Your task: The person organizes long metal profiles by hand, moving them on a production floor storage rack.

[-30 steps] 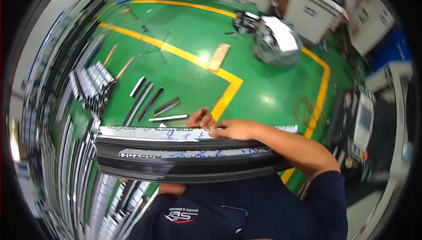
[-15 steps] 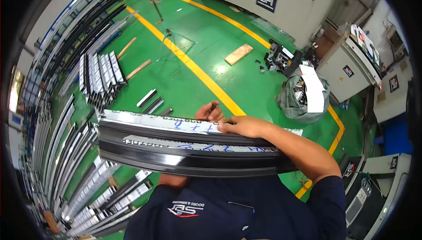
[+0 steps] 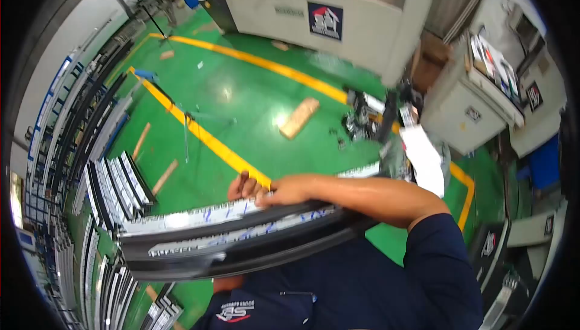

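Note:
Two long dark profiles (image 3: 229,254), with white printed film and blue handwriting on their upper sides, lie across the front of my body. My left forearm passes underneath them, and the curled fingers of my left hand (image 3: 243,187) come up at their far edge. From the right, my right hand (image 3: 283,191) reaches over the profiles and grips that same far edge, close beside my left fingers. My left palm is hidden below the profiles.
Stacked profiles (image 3: 118,188) and long racks stand at the left. A wooden block (image 3: 299,118) lies on the green floor near yellow lines. At the right are a filled plastic bag (image 3: 444,164), a grey cabinet (image 3: 462,112) and machines; another machine (image 3: 260,12) stands ahead.
The view has turned, and both hands and the profiles now appear lower and farther left. The profiles tilt more, with their right end higher. Both hands remain at the far edge.

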`<state>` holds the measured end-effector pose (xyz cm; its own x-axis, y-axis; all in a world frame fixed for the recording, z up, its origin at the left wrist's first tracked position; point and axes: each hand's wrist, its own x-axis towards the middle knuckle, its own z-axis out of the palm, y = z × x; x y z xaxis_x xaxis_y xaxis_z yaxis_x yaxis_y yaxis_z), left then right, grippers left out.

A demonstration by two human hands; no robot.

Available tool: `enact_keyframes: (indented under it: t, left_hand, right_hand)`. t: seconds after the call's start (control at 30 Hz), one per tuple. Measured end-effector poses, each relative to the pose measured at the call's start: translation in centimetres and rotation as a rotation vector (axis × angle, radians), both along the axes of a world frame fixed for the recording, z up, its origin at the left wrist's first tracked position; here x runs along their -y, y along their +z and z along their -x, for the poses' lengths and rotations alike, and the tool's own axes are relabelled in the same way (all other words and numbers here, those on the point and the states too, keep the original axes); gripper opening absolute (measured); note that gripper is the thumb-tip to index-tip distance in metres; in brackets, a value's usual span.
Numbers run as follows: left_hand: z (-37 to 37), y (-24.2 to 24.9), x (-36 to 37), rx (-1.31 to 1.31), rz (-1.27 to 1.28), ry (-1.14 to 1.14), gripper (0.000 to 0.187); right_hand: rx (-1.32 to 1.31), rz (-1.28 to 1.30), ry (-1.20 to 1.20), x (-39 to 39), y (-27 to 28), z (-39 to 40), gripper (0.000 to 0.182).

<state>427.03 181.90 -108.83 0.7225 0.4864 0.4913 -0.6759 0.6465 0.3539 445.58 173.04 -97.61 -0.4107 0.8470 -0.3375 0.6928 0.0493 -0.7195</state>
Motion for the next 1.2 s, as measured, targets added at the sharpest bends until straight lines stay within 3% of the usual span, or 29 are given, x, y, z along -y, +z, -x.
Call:
enact_keyframes:
  t: [0.03,0.2,0.5,0.63,0.77,1.0,1.13,1.2]
  left_hand:
    - [0.4,-0.9,0.5,0.02,0.014,-0.003,0.044]
    - [-1.9,-2.2,-4.1,0.046,0.019,0.107,0.043]
    - [-7.6,-2.5,-17.4,0.063,0.006,0.045,0.044]
    - [-9.8,1.6,-24.6,0.053,0.011,-0.082,0.043]
    - [-10.4,2.6,-27.5,-0.012,0.033,-0.078,0.041]
    - [-13.3,5.8,-31.3,-0.081,0.121,-0.062,0.041]
    - [-13.0,6.5,-34.0,-0.062,0.12,-0.024,0.041]
    - [-12.7,6.2,-35.9,-0.049,0.115,0.05,0.041]
  right_hand:
    - [0.008,-0.01,0.045,-0.5,-1.8,0.1,0.091]
    - [0.04,0.144,0.2,-7.3,-0.3,-2.8,0.093]
    - [0.105,0.131,0.131,-18.9,0.3,-8.0,0.096]
    - [0.077,0.153,0.025,-24.3,4.0,-9.6,0.095]
    - [0.118,0.115,-0.01,-26.0,6.3,-10.2,0.092]
    - [0.054,0.134,-0.037,-31.7,4.6,-13.4,0.089]
    - [0.063,0.126,0.03,-35.4,7.1,-13.5,0.098]
    - [0.085,0.153,0.094,-38.9,5.3,-13.6,0.096]
